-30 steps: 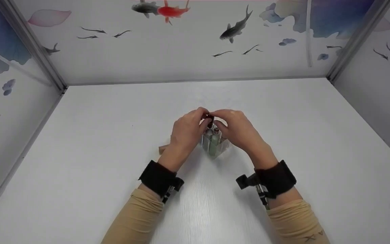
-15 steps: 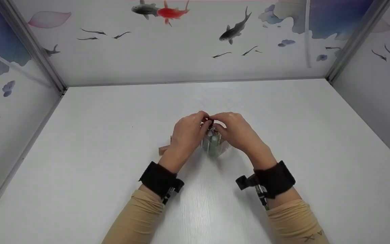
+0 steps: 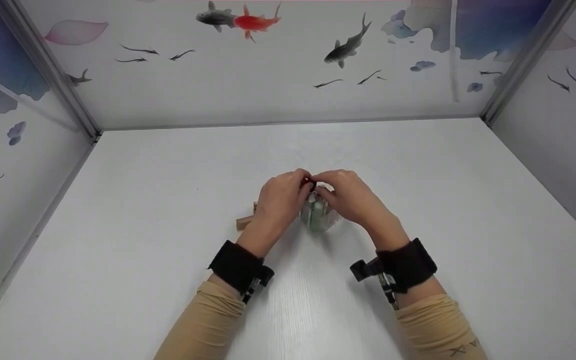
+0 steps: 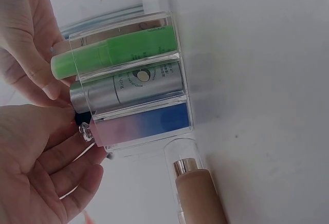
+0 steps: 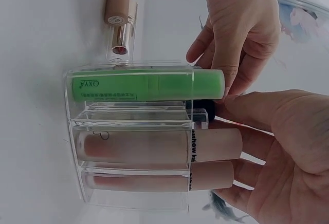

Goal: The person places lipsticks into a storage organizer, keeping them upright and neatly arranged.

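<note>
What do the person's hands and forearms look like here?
The left hand and right hand are ungloved. Wide black wristbands each carry a small black camera. Wrinkled tan sleeves cover the forearms; dark X- and V-like marks show on the right one.

A white tabletop [image 3: 468, 200] is bounded by a white back panel [image 3: 268, 95], left panel [image 3: 43, 155] and right panel [image 3: 553, 135]. The back panel is decorated (painted or printed, it cannot be told) with a red fish [image 3: 256, 21], grey fish [image 3: 345, 49] and blue-violet washes [image 3: 488, 30]. Both far corners are framed by grey posts [image 3: 53, 75]; a pale sheen is cast across the tabletop.
</note>
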A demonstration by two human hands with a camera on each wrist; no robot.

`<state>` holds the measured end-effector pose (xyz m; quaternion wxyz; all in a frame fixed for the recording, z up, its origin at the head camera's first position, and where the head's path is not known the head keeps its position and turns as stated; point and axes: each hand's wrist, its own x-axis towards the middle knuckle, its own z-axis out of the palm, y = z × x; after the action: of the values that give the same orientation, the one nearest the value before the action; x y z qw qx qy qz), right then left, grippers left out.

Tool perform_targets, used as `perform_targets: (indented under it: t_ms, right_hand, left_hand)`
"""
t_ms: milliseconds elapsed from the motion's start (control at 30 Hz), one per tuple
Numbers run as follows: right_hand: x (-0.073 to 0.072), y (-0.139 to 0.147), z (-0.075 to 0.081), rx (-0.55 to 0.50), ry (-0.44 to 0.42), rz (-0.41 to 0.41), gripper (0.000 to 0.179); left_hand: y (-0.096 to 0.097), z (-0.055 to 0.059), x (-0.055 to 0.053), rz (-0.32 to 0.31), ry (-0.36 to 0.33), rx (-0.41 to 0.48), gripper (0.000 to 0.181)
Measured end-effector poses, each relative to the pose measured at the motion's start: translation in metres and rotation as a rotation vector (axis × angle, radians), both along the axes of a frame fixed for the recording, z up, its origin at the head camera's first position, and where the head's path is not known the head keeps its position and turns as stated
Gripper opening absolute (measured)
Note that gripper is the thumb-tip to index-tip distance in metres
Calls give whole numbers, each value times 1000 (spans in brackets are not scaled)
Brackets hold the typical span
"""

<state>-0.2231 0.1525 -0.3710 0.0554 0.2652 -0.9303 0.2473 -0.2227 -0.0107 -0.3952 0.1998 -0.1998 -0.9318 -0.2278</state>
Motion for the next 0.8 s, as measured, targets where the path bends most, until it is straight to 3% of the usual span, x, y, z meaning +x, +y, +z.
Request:
perform_targets:
  t_ms: [500, 800]
  right_hand:
    - [-1, 1, -3, -8, -14, 33, 25]
    - [-1, 2, -3, -6, -17, 40, 27]
  left_hand:
    - [-1, 0, 1, -35, -49, -34, 18]
    - [-7, 4, 2, -24, -74, -41, 20]
